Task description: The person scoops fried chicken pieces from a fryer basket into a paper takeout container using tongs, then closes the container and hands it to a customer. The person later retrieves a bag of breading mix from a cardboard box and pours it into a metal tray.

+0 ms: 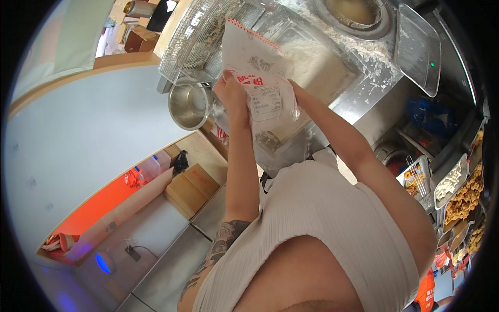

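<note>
A large printed plastic bag is held up between my two hands, over the near edge of a metal tray of white powder like flour. My left hand grips the bag's left side, with the thumb on its printed face. At the opposite side my right hand holds on, its fingers mostly hidden behind the plastic. The upper part of the bag, with a red-and-yellow checked edge, stands away from me. Its lower part hangs down over the counter front. How much is inside cannot be told.
Left of the tray are wire baskets and a steel pot. A bowl of cloudy liquid and a shallow steel tray stand at upper right. Fried food fills trays at right. Cardboard boxes sit lower left.
</note>
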{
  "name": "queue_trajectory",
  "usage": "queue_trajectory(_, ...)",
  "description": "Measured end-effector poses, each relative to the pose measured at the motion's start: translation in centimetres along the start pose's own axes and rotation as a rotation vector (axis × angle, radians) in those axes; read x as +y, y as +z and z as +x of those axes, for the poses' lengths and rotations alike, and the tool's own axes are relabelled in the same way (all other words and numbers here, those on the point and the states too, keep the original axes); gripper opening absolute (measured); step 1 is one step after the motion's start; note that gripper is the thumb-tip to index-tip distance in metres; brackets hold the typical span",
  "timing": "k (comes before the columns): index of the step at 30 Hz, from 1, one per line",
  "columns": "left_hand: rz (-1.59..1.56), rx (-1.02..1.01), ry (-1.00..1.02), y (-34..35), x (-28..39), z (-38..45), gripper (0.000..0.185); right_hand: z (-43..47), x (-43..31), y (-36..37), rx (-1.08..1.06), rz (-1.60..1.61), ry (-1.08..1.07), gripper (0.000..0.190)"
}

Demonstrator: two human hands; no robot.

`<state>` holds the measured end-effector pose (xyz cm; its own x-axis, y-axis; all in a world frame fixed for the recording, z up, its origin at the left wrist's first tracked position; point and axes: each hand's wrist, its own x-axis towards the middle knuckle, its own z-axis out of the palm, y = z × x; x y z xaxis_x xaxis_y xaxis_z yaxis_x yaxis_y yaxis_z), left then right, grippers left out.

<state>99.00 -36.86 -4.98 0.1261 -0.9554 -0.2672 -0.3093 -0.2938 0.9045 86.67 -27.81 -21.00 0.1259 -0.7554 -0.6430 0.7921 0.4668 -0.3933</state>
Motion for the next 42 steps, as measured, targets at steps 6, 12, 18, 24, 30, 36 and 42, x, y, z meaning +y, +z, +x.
queue_trajectory(6, 0.097, -0.067, 0.079, 2.0, 1.2, 0.8, 0.042, 1.8, 0.4, -0.8, 0.120, 0.172, 0.182, 0.047)
queue_trajectory(12, 0.127, -0.094, 0.021, 3.0, 1.5, 0.6, 0.041, 1.0, 0.8, -1.1, -0.009, 0.098, 0.095, 0.050)
queue_trajectory(18, -0.061, -0.045, -0.027, 2.6, 0.6, -0.4, 0.041, -1.6, 1.6, 0.0, 0.075, 0.051, -0.027, 0.051)
queue_trajectory(24, 0.023, -0.060, 0.057, 0.9, 0.9, -2.2, 0.042, -3.5, 2.8, 1.5, 0.005, 0.233, -0.021, 0.052)
queue_trajectory(30, 0.025, 0.022, 0.019, -2.3, 0.8, -4.7, 0.041, -5.2, 3.4, 3.6, -0.041, 0.105, -0.041, 0.050)
queue_trajectory(36, 0.091, 0.064, 0.019, -6.6, -2.1, -6.2, 0.041, -3.8, 6.9, 1.9, -0.053, -0.044, 0.015, 0.043)
queue_trajectory(42, 0.071, 0.130, 0.043, -11.2, -5.7, -10.0, 0.040, -4.5, 8.8, 2.4, 0.076, -1.300, -0.575, 0.018)
